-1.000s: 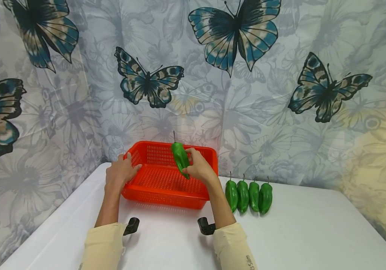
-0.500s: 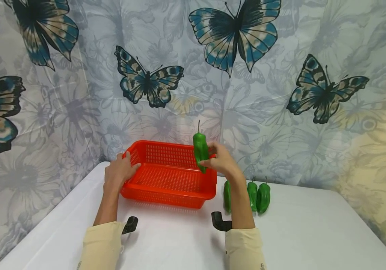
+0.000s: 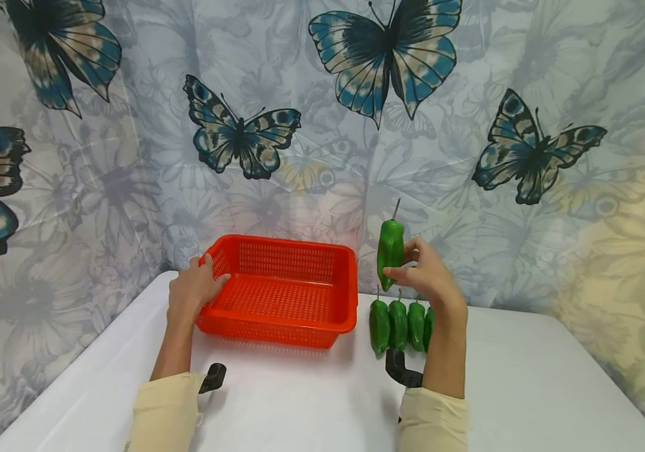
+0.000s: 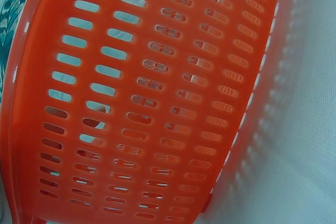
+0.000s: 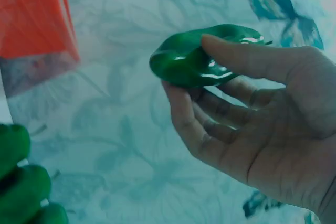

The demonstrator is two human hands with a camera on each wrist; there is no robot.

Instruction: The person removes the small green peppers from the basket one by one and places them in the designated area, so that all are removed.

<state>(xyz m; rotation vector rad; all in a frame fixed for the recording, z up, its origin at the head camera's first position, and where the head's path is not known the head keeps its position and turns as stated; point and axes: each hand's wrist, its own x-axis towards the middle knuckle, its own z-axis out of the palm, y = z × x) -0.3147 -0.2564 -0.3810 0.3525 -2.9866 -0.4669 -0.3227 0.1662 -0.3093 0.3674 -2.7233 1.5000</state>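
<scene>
In the head view, a green pepper (image 3: 391,248) is held upright, stem up, between the thumb and fingers of my right hand (image 3: 430,273). The right wrist view shows the same pepper (image 5: 194,59) pinched, with the thumb across its side. Several more green peppers (image 3: 379,326) lie side by side on the table below, the rightmost partly hidden by my right forearm. To their left stands a red plastic basket (image 3: 277,321) with nothing in it. My left hand (image 3: 194,285) grips its left rim, thumb on the inner side. Only the slotted wall fills the left wrist view.
A white-covered table (image 3: 526,376) carries everything. Behind it and along the left hangs a cloth (image 3: 322,207) printed with flowers and butterflies. A black wrist mount (image 3: 401,369) sticks out from each forearm.
My right hand has carried the pepper from over the basket to the right, above the row of peppers. My left hand has stayed at the basket's rim.
</scene>
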